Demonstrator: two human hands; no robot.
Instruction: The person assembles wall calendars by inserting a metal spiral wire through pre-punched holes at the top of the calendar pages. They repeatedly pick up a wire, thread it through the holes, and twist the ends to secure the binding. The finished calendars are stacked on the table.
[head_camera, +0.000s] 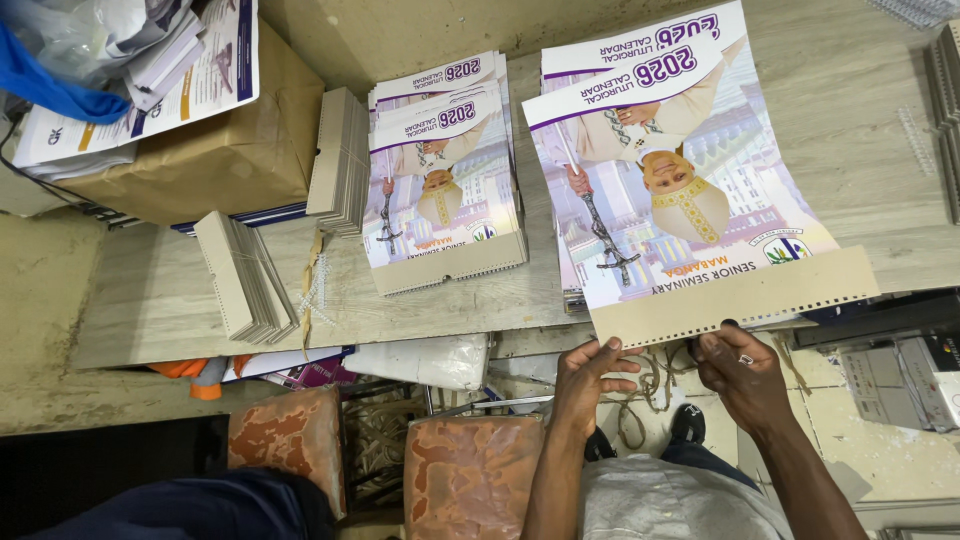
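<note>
gripping the punched cardboard edge (735, 297) of a calendar (680, 180), left hand (590, 375) and right hand (740, 370) pinch it closed, squaring it over the stack (445, 165) alongside.

Printed calendar (690, 190) with punched cardboard backing edge, flat on table edge, atop a stack, upside-down to viewer.
</note>
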